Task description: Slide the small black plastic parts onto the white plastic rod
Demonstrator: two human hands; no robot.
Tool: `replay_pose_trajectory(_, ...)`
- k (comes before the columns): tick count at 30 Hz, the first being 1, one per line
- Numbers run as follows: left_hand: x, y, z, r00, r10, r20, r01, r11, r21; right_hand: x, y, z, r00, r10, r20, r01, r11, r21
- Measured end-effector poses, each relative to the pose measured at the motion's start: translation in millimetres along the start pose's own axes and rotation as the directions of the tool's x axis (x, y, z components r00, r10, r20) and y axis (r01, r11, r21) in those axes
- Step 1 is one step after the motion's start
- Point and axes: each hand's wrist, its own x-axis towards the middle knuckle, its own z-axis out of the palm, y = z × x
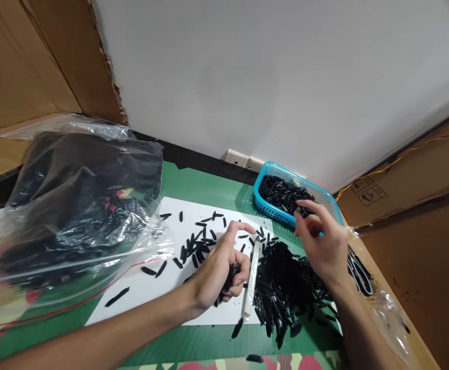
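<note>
White wall behind, green table below, cardboard at far left and a cardboard box right of the right fingers. Box has printed symbols, too small to read; yellow wire runs along it. Wall socket sits beyond the left fingertips

Left hand: lower fingers curled round a bunch of black pieces, index stretched out to the top end of a white stick; can't tell if it touches. Right hand: thumb and index a narrow gap apart, in front of the blue basket; can't tell if the curled fingers hold anything

Basket holds more black pieces, just past the right fingertips. Big black pile lies between the hands, stick along its left side. Loose strips scatter on white paper under and left of the left fingers. Clear plastic bag with a red line, dark contents, well left of both hands
</note>
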Motion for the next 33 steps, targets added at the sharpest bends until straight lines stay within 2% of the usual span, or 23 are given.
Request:
replay_pose_trajectory(2, -0.4, 0.4, 0.8, 1.000, 0.000, 0.007, 0.000, 1.000, 0.018, -6.6, -16.8, 5.8, 0.970, -0.080, 0.231, 0.023, 0.970, 0.242)
replay_pose_trajectory(4, -1.2, -0.2, 1.9, 1.000, 0.007, 0.008, -0.008, 1.000, 0.023, -15.2, -32.6, 12.7, 0.886, -0.192, 0.423, -0.011, 0.902, 0.432)
replay_pose_trajectory(6, -2.4, -1.6, 3.1, 1.000, 0.018, 0.000, -0.018, 0.999, 0.037, -23.3, -43.9, 18.8, 0.821, -0.241, 0.518, -0.100, 0.832, 0.546)
replay_pose_trajectory(8, -3.6, -2.6, 4.4, 0.999, 0.047, -0.021, -0.045, 0.995, 0.090, -29.3, -50.0, 22.7, 0.799, -0.225, 0.558, -0.196, 0.779, 0.596)
replay_pose_trajectory(10, -4.2, -2.9, 5.6, 0.994, 0.098, -0.056, -0.087, 0.981, 0.172, -33.1, -52.8, 23.8, 0.792, -0.201, 0.576, -0.253, 0.752, 0.609)
replay_pose_trajectory(13, -3.2, -2.4, 6.8, 0.987, 0.143, -0.080, -0.123, 0.968, 0.217, -36.1, -54.4, 21.7, 0.805, -0.204, 0.557, -0.216, 0.774, 0.596)
replay_pose_trajectory(19, -1.5, -2.7, 6.8, 0.998, 0.063, -0.004, -0.062, 0.989, 0.132, -37.3, -54.6, 17.3, 0.825, -0.223, 0.519, -0.140, 0.810, 0.570)
replay_pose_trajectory(22, -2.7, -2.0, 6.1, 1.000, 0.026, -0.017, -0.024, 0.993, 0.113, -34.3, -50.0, 17.4, 0.876, -0.172, 0.450, -0.118, 0.829, 0.547)
replay_pose_trajectory(24, -2.8, -0.6, 5.6, 1.000, 0.004, -0.014, -0.002, 0.995, 0.104, -30.9, -44.6, 18.1, 0.908, -0.091, 0.408, -0.153, 0.835, 0.529)
replay_pose_trajectory(26, -2.3, 1.3, 5.0, 1.000, -0.011, 0.013, 0.009, 0.995, 0.099, -27.7, -38.1, 19.4, 0.915, -0.010, 0.402, -0.223, 0.819, 0.528)
replay_pose_trajectory(29, -1.7, 3.3, 3.9, 0.998, -0.009, 0.064, 0.004, 0.996, 0.090, -25.1, -29.5, 22.7, 0.891, 0.049, 0.451, -0.322, 0.768, 0.554)
replay_pose_trajectory(33, -2.2, 4.1, 2.4, 1.000, -0.010, 0.024, 0.007, 0.994, 0.108, -24.6, -24.1, 28.2, 0.873, 0.062, 0.484, -0.379, 0.711, 0.592)
